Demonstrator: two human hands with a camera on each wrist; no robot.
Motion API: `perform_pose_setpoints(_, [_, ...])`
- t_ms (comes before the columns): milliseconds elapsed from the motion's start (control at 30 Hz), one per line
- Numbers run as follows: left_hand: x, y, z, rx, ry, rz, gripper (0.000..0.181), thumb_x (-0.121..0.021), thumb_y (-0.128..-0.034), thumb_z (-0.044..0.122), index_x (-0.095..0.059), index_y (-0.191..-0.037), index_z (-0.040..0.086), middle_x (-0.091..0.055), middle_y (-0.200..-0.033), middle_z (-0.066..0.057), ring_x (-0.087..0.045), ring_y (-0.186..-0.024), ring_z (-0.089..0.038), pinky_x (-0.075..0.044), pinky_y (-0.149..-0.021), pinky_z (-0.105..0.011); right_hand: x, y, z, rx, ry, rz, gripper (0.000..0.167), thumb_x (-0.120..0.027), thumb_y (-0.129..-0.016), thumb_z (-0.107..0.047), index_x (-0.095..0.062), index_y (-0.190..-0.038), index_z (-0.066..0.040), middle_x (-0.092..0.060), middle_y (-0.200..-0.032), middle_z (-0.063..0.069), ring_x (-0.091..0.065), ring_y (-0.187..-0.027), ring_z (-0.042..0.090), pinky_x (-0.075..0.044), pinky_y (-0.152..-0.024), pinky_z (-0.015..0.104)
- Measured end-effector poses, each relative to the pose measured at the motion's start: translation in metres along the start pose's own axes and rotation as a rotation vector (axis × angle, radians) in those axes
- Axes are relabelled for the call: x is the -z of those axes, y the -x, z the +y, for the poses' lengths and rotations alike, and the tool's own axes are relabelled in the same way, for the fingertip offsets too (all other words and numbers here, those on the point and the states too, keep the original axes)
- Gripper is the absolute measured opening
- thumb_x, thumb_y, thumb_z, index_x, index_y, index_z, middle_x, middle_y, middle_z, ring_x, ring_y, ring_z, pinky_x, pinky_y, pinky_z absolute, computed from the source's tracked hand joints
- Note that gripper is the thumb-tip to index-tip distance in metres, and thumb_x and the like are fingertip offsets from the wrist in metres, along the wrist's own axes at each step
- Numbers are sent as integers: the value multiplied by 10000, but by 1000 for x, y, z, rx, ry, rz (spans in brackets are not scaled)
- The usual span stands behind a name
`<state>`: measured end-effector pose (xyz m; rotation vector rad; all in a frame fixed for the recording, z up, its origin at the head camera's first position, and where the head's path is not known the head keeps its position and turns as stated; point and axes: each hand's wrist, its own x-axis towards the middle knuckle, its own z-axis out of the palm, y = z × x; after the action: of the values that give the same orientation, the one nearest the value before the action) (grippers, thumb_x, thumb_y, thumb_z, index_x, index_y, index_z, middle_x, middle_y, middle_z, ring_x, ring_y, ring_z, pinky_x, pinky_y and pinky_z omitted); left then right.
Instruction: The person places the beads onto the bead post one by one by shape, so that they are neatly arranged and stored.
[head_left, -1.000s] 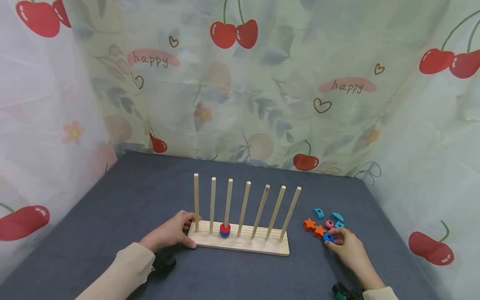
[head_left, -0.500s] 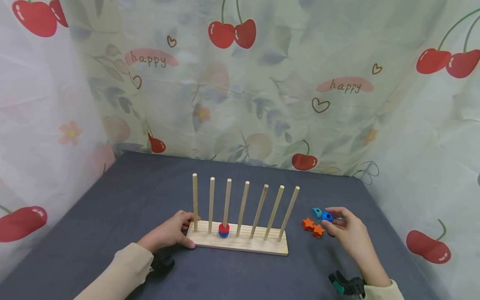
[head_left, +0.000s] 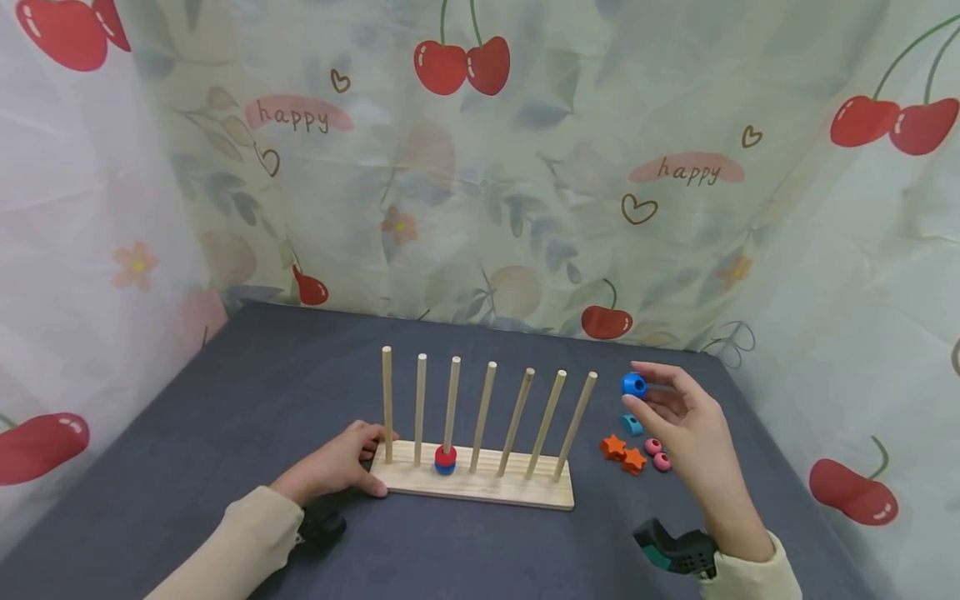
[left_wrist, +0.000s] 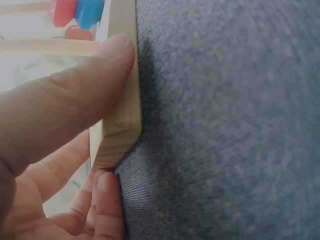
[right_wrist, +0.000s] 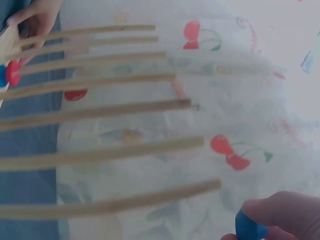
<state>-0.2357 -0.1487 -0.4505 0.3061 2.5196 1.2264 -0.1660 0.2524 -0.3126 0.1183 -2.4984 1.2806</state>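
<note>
Toward the bench's (head_left: pixel 480 550) right edge, the right hand (head_left: pixel 693 425) pinches a blue bead (head_left: pixel 631 385), fingers its width apart, right of the nearest upright peg (head_left: pixel 574 429), while the left hand (head_left: pixel 335 461) grips the pegboard's (head_left: pixel 480 490) left end.

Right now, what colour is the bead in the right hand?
Blue; the bead in the right hand shows best in the head view.

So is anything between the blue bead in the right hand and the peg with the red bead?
Yes, four bare pegs stand between the blue bead in the right hand and the peg with the red bead. Nothing visible stands between the blue bead and the nearest peg.
</note>
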Motion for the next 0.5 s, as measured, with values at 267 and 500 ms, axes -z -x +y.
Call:
perform_pose_setpoints(267, [0,0,1,-1,-2,-1,720,-903,-626,98,-579,-1268,67,-457,-1131,-119,-535,-1106,-309,-423,-988,-524,-14,3,-29,89,-157,27,396,-685,-904,-174,-588,-1283,-106,-625,-1108,37,-635,-930,-21,-508,-804,122])
perform_pose_setpoints(500, [0,-1,2,4,-9,1,716,-904,-624,94,-579,-1262,63,-457,-1142,-125,-536,-1106,-314,-421,-982,-528,-27,7,-47,195,-271,24,392,-690,-880,-45,-594,-1260,-48,-626,-1061,-59,-639,-919,50,-527,-811,162])
